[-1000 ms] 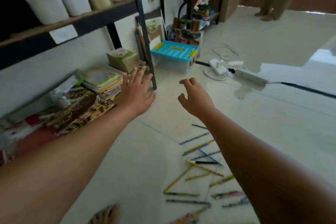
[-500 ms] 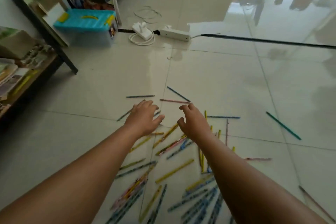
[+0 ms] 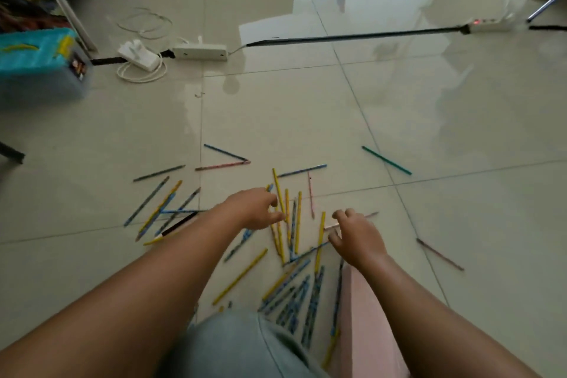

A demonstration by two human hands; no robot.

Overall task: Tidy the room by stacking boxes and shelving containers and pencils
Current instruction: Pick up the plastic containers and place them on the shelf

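Head view: both hands are reaching down over the pencils [image 3: 288, 224] scattered on the tiled floor [image 3: 276, 120]. Left hand [image 3: 254, 209] is hovering with fingers curled at a yellow pencil; whether it is pinching it, cannot tell. Right hand [image 3: 356, 239] is hanging loosely curled, holding nothing. A green pencil [image 3: 386, 160] is lying well apart to the right. Bare tile is stretching ahead toward a power strip [image 3: 199, 52] and a blue-lidded box [image 3: 40, 64] at far left.

The pencils [image 3: 297, 225] were yellow, blue, pink and green; the floor [image 3: 306, 120] was beige tile; the box [image 3: 40, 61] had a turquoise lid.
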